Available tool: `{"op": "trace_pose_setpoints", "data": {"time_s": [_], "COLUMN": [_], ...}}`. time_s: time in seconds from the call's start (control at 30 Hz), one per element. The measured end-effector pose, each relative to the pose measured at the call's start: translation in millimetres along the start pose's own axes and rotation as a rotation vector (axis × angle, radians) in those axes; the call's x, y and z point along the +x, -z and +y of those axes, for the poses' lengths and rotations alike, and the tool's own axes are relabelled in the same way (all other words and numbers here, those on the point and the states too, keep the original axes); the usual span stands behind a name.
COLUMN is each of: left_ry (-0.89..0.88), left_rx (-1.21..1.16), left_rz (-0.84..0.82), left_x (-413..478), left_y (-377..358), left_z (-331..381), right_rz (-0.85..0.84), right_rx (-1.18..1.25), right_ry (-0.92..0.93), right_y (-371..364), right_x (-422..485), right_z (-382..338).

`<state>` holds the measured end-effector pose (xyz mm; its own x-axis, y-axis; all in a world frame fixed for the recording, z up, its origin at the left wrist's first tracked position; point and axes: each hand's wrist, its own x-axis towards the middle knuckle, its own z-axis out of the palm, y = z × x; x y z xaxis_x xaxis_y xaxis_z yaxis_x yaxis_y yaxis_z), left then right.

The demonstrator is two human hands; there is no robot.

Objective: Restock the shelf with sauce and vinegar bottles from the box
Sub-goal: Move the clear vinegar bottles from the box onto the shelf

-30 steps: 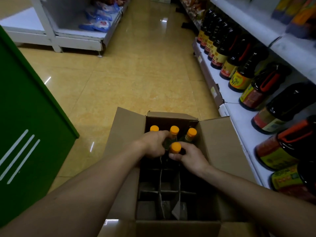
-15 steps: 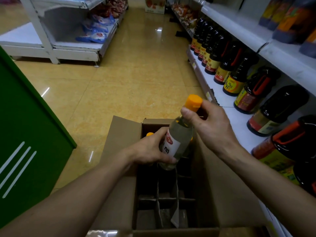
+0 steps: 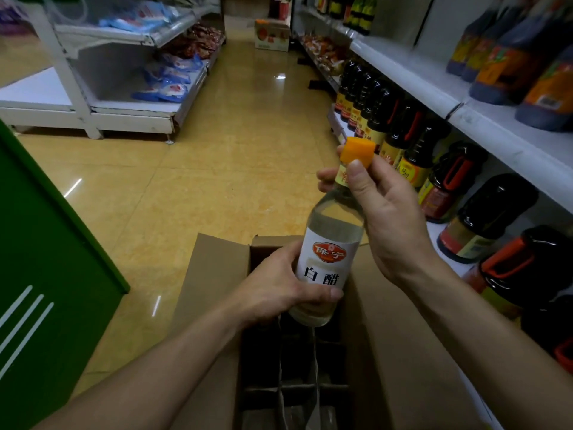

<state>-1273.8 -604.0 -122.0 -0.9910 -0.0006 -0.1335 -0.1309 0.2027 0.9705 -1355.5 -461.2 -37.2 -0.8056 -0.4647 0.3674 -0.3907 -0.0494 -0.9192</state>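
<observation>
Both hands hold the vinegar bottle [image 3: 330, 252] above the box [image 3: 214, 274]: left hand [image 3: 279, 290] grips its base, right hand [image 3: 381, 218] pinches the neck. Next I judge it goes rightward onto the shelf [image 3: 446, 240].

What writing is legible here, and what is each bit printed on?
"保宁": red logo on the clear bottle's white label.
"白醋": black characters lower on that label.
Neck label, labels of the dark shelf bottles, far carton: too blurred to read.
</observation>
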Motion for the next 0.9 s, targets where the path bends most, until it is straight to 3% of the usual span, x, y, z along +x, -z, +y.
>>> {"op": "trace_pose_setpoints", "data": {"time_s": [0.17, 0.3, 0.53, 0.7, 0.9], "left_ry": [-0.034, -0.049, 0.014, 0.049, 0.037], "left_rx": [-0.105, -0.129, -0.108, -0.135, -0.111], "left_rz": [0.156, 0.193, 0.158, 0.197, 0.173], "left_x": [1.7, 1.5, -4.6, -11.3, -37.1], "left_y": [2.5, 8.6, 14.7, 23.2, 56.3], "left_z": [3.2, 10.0, 30.6, 79.0, 211.1], "right_rz": [-0.151, -0.283, -0.266, -0.263, -0.249], "right_rx": [-0.150, -0.172, -0.102, -0.124, -0.154], "right_ry": [-0.191, -0.245, -0.299, -0.309, -0.268], "right_y": [6.4, 8.8, 14.9, 18.2, 31.8], "right_x": [-2.5, -6.6, -3.1, 20.1, 67.9], "right_z": [17.5, 25.9, 15.1, -31.4, -157.2]}}
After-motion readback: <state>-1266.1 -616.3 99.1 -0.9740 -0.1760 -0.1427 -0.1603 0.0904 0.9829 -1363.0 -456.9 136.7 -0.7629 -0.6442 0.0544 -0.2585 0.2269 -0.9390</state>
